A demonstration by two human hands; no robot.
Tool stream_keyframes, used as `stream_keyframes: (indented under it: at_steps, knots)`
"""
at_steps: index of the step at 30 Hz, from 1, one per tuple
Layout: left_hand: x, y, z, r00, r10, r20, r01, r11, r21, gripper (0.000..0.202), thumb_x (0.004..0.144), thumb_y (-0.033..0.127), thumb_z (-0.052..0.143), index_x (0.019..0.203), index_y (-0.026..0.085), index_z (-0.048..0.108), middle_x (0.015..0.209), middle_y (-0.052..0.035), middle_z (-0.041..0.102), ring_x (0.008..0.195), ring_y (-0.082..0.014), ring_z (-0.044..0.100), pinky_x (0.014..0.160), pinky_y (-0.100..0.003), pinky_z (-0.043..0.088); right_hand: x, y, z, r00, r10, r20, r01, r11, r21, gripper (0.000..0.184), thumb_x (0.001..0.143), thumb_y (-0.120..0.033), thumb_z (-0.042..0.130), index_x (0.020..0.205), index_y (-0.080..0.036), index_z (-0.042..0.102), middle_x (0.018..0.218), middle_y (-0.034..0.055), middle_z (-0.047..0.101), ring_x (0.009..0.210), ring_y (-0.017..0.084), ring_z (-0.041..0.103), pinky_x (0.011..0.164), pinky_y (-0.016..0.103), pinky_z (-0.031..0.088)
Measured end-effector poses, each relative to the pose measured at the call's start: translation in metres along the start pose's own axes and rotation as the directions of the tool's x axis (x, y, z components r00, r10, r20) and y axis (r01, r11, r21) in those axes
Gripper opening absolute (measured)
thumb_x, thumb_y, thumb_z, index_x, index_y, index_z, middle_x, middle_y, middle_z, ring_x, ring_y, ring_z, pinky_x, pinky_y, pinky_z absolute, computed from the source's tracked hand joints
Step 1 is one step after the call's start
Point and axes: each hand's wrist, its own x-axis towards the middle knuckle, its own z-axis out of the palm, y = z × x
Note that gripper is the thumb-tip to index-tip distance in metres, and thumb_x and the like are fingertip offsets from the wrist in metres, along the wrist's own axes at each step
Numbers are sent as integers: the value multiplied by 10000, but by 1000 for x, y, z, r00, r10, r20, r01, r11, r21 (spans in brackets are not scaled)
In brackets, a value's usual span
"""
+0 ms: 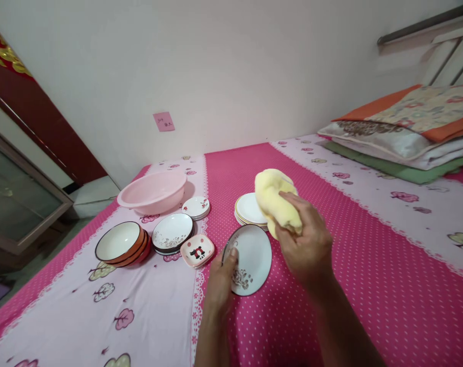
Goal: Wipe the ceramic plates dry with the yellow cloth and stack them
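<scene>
My left hand (223,280) grips the left edge of a white plate (254,260) with a dark rim and a brown flower print, thumb on its face. The plate is tilted above the pink dotted cloth. My right hand (308,237) is closed around a bunched pale yellow cloth (275,196), up and to the right of the plate and apart from it. Just behind the held plate lies a stack of white plates with yellow rims (250,208), partly hidden by the yellow cloth.
To the left stand stacked orange bowls (119,243), dark-rimmed plates (173,232), square cat-print dishes (197,250) and small flowered plates (195,206). A pink basin (155,191) is behind them, near the white wall (231,76). Folded bedding (403,137) lies at the right.
</scene>
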Motion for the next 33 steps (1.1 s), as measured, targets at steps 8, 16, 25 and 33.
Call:
stream_keyframes:
  at_steps: [8, 16, 25, 33]
  knots:
    - [-6, 19, -7, 953, 35, 302, -196, 830, 522, 425, 901, 571, 682, 998, 168, 777, 709, 9, 585, 626, -134, 433, 602, -258, 352, 2, -6, -8, 705, 127, 698, -170, 985, -8, 447, 807, -179, 650, 1251, -220, 678, 1224, 96, 749, 1132, 305, 685, 992, 478, 525]
    - [-17, 26, -19, 886, -180, 427, 4, 924, 381, 464, 846, 553, 773, 1037, 130, 795, 715, -20, 640, 615, -123, 512, 588, -242, 388, 11, 17, -24, 304, 173, 937, -782, 608, 141, 530, 672, -336, 840, 1163, -175, 718, 1070, 84, 793, 964, 279, 746, 828, 364, 589]
    - [-18, 26, -22, 990, -56, 132, 54, 998, 18, 409, 755, 374, 897, 1066, 127, 800, 950, -148, 819, 959, -320, 775, 920, -429, 601, 7, 28, -24, 391, 78, 917, -830, 460, 315, 542, 741, -410, 815, 1209, -163, 700, 1055, 90, 789, 925, 274, 749, 829, 407, 603]
    - [-7, 21, -15, 991, 17, -133, -55, 955, -290, 431, 865, 194, 790, 1286, 184, 700, 1141, -129, 809, 1115, -301, 754, 1071, -468, 559, -1, 32, -7, 505, 177, 845, -827, 380, 415, 624, 743, -371, 828, 1300, -161, 642, 1138, 116, 771, 975, 260, 743, 812, 372, 613]
